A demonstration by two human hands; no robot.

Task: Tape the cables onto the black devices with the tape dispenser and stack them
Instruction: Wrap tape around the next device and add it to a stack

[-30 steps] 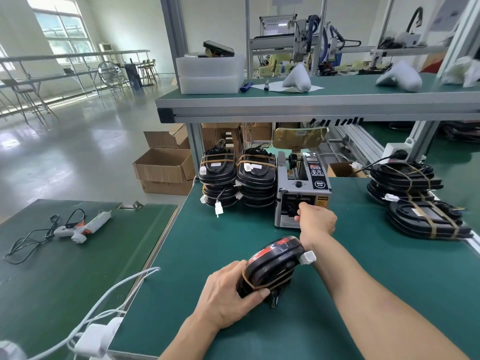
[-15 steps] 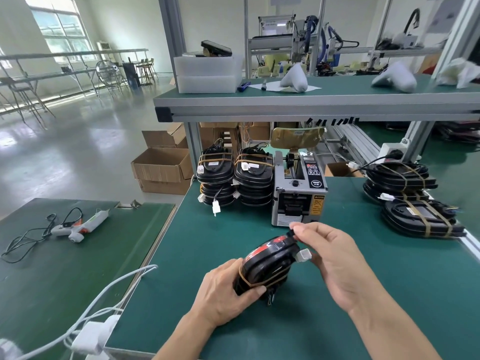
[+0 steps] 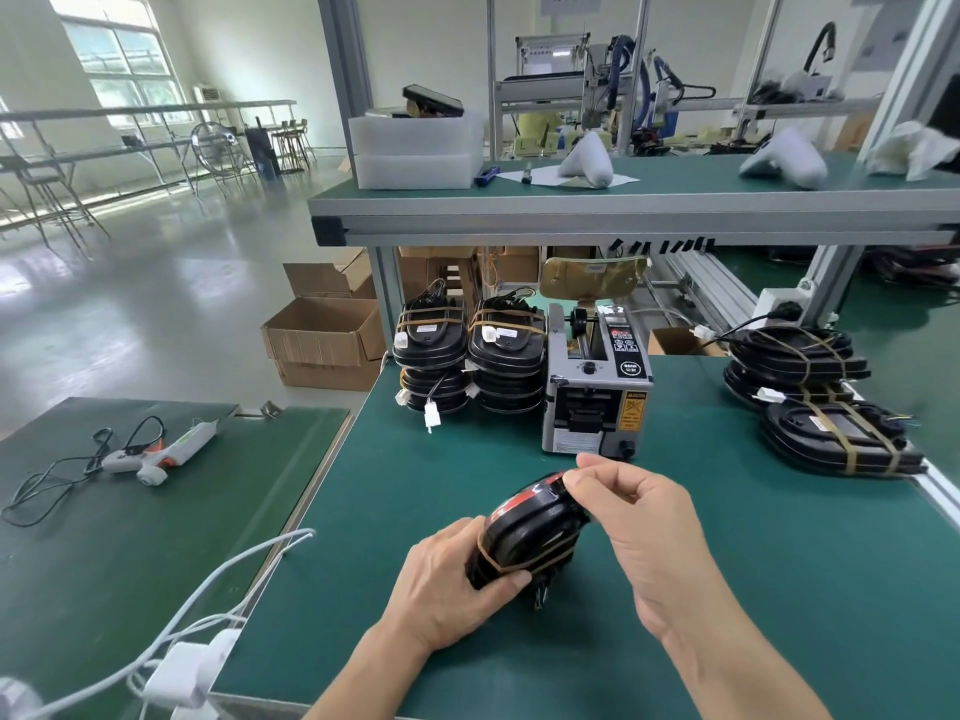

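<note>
Your left hand (image 3: 447, 579) grips a black device (image 3: 524, 532) from its left side, fingers curled round the near edge and the thumb lying along the bottom, holding it tilted up on edge over the green table (image 3: 727, 589) at lower centre of the frame. A brown band of tape (image 3: 519, 562) already runs across the device's lower part. Your right hand (image 3: 649, 537) comes in from the lower right with thumb and forefinger pinched together at the device's top edge; whether a strip of tape sits between those fingertips is too small to tell.

Just behind your hands, at centre frame, stands the grey tape dispenser (image 3: 597, 397), its slot facing you. Touching its left side are two stacks of taped devices (image 3: 467, 356), white cable plugs hanging from them. At the right edge of the frame lies another pile of devices (image 3: 815, 397) bound with tape, well apart from your hands.

On the separate green table (image 3: 104, 537) at the left of the frame lies a white glue gun (image 3: 161, 452) with its black cord. White cables (image 3: 218, 589) cross the lower left corner.
</note>
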